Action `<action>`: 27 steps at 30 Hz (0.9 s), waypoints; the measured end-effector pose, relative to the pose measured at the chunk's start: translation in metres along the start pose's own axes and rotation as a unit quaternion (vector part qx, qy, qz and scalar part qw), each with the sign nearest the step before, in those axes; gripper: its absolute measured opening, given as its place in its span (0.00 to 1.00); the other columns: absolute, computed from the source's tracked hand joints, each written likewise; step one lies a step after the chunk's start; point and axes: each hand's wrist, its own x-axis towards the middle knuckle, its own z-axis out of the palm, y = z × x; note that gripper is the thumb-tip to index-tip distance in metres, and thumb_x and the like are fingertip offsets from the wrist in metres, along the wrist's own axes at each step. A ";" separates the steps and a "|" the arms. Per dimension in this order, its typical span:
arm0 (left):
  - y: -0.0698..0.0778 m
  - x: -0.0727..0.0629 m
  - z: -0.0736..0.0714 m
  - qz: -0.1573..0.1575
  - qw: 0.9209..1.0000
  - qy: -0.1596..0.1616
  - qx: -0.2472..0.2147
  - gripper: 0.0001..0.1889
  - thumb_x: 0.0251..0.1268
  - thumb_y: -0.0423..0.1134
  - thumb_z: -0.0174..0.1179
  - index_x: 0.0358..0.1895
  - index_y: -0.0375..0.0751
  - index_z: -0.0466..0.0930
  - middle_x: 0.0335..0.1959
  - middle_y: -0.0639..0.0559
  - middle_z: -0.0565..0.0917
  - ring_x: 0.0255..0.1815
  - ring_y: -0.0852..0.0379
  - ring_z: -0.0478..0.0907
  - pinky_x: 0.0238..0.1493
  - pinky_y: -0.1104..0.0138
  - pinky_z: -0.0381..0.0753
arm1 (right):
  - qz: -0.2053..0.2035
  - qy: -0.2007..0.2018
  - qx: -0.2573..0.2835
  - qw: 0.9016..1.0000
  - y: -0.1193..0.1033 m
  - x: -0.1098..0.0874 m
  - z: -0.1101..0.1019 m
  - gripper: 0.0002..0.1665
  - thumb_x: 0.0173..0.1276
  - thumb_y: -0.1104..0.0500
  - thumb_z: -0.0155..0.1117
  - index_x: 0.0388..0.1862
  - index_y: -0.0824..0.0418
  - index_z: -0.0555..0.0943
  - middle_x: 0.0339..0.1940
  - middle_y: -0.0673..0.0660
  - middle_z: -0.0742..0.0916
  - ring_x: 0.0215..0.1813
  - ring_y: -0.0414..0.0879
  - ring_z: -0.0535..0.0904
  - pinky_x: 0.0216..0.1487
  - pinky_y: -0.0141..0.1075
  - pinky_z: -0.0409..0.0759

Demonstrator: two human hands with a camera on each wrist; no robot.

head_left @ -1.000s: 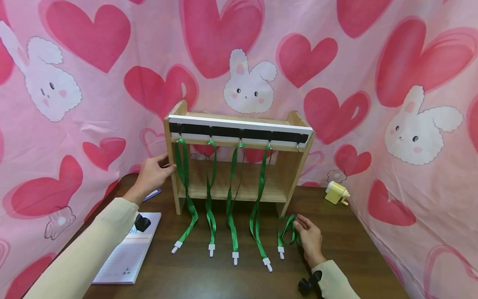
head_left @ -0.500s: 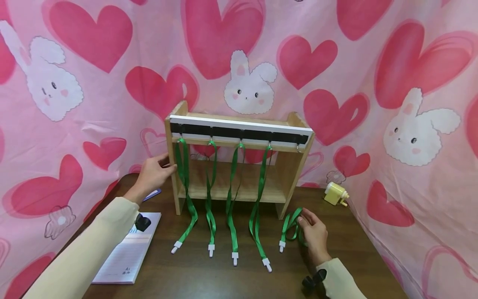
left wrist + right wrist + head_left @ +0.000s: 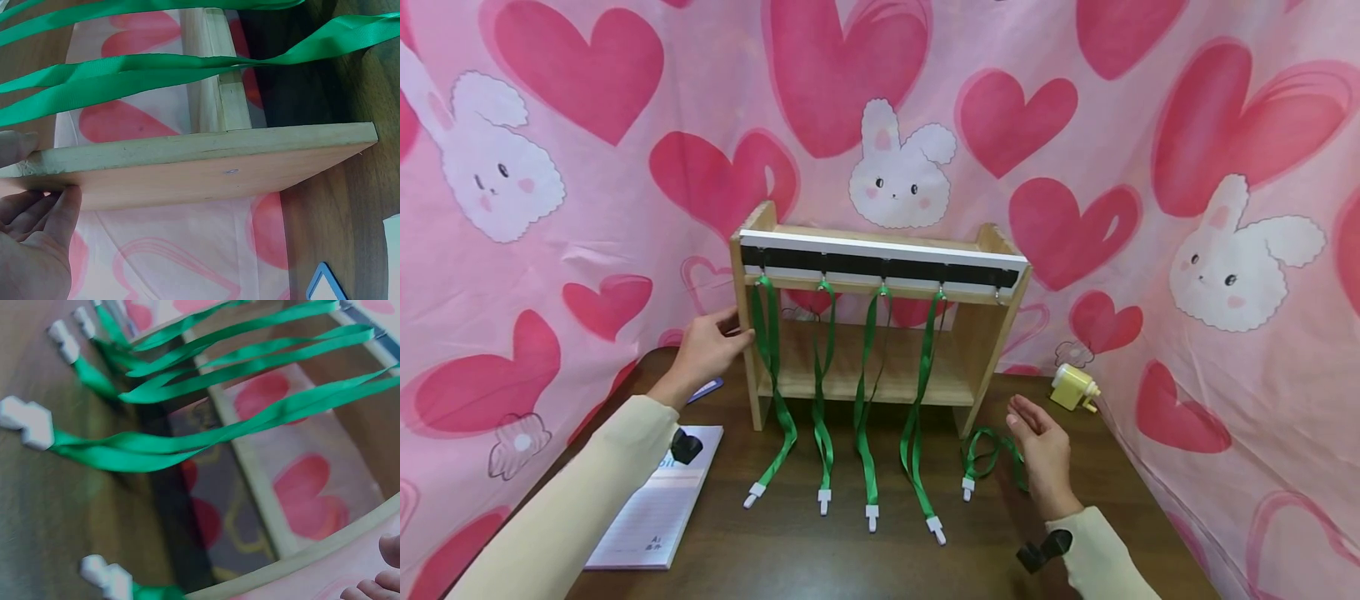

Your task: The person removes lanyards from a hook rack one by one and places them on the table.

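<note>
My left hand [image 3: 706, 350] holds the left side panel of a small wooden shelf [image 3: 988, 350]. In the left wrist view its thumb [image 3: 17, 147] lies on one face and the fingers [image 3: 65, 212] on the other. Several green lanyards [image 3: 781, 408] with white clips hang from hooks along the shelf's black strip [image 3: 880, 267]. The rightmost hook [image 3: 1000, 294] carries nothing. Another green lanyard [image 3: 968, 486] lies loosely looped on the table by the shelf's right foot. Just right of it my right hand [image 3: 1045, 454] hovers with loosely bent fingers and holds nothing.
A yellow hand-cranked device [image 3: 1072, 387] stands on the brown table [image 3: 820, 558] at the back right. At the left lies a white notepad [image 3: 658, 517], with a blue-edged item [image 3: 706, 390] behind it. A pink heart-patterned cloth [image 3: 910, 75] hangs behind and at both sides.
My right hand has let go of the loose lanyard and moved up and to the right. That lanyard has shifted slightly right and now lies on the table. The left hand has stayed put.
</note>
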 end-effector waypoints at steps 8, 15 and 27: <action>0.001 -0.002 -0.001 -0.002 1.000 0.002 0.000 0.30 0.70 0.40 0.62 0.73 0.36 0.69 0.64 0.32 0.80 0.60 0.35 0.83 0.55 0.48 0.85 | -0.089 0.009 0.115 0.989 -0.042 0.001 0.004 0.21 0.70 0.73 0.61 0.62 0.71 0.78 0.42 0.39 0.91 0.47 0.31 0.89 0.50 0.20 0.84; 0.000 -0.001 0.002 -0.007 1.000 -0.003 -0.004 0.31 0.71 0.40 0.61 0.74 0.36 0.68 0.64 0.31 0.80 0.61 0.35 0.82 0.55 0.47 0.85 | -0.142 -0.007 0.147 0.979 -0.081 0.003 0.005 0.21 0.69 0.72 0.63 0.60 0.69 0.80 0.45 0.44 0.92 0.50 0.34 0.89 0.53 0.21 0.84; 0.004 -0.002 0.000 -0.005 1.000 -0.003 -0.003 0.30 0.72 0.41 0.60 0.74 0.35 0.68 0.65 0.31 0.80 0.61 0.34 0.82 0.55 0.47 0.84 | -0.202 -0.036 0.133 0.970 -0.128 0.007 0.012 0.23 0.69 0.67 0.65 0.63 0.68 0.79 0.53 0.50 0.90 0.55 0.41 0.88 0.58 0.25 0.83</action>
